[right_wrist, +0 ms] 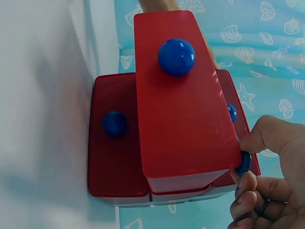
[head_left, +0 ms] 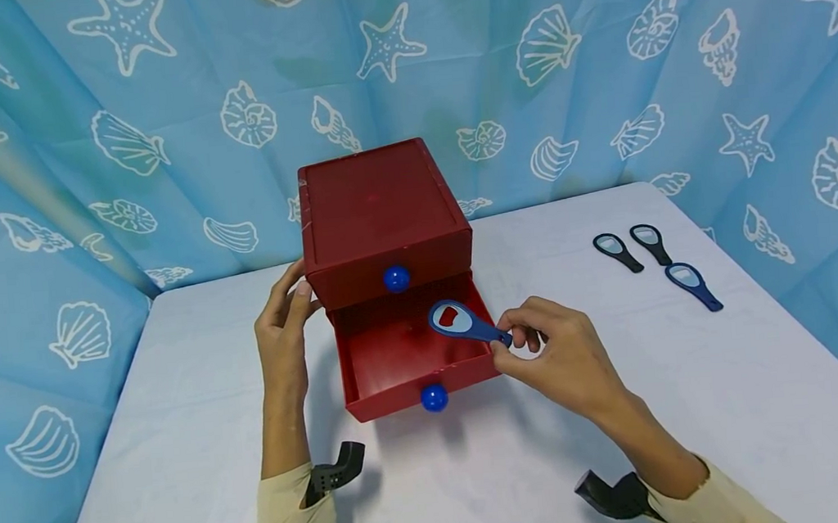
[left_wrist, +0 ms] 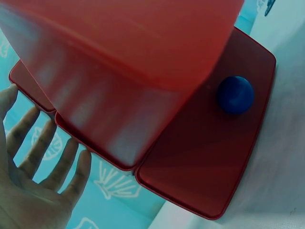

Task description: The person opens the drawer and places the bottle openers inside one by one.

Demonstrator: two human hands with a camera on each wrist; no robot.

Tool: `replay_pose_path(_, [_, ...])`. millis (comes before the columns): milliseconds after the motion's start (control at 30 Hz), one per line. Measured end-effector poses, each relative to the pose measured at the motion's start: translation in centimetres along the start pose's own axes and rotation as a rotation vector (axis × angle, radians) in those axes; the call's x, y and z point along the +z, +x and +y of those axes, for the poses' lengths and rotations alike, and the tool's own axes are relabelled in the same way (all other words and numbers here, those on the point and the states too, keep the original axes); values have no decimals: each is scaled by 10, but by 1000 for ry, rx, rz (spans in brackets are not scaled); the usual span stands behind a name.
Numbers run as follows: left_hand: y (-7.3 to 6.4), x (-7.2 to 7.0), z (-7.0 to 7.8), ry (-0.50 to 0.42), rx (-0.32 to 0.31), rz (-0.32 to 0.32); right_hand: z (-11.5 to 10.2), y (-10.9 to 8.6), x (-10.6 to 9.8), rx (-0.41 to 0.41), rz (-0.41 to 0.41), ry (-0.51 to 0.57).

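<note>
Two hands are flanking a red cabinet (head_left: 381, 207): the left hand (head_left: 282, 326) is reaching forward, its straight fingers spreading along the cabinet's left side, while the right hand (head_left: 555, 353), angling inward, is pinching a blue magnifier (head_left: 473, 328) by the handle. That handle is crossing the pulled-out drawer's (head_left: 393, 399) right rim, the lens showing above its floor. White tabletop (head_left: 548, 264) is stretching rightward to two black magnifiers (head_left: 627, 260) and another blue magnifier (head_left: 702, 292) near its right edge. The cabinet is standing near the far edge.
</note>
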State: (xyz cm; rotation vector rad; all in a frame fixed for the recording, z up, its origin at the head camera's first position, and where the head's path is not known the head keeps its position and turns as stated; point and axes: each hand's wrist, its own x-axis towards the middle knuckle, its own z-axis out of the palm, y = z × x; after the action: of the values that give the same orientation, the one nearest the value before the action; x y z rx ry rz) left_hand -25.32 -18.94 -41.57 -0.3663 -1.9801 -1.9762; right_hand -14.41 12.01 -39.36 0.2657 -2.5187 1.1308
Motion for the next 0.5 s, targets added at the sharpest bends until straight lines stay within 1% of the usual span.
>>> replay_pose_path(167, [0, 1, 0, 5, -2, 2, 0, 1, 2, -3, 2, 9])
replay_pose_path(400, [0, 1, -1, -1, -3, 3, 1, 1, 5, -27, 11, 28])
replay_pose_path(500, [0, 1, -1, -3, -2, 6, 2, 1, 5, -28, 1, 35])
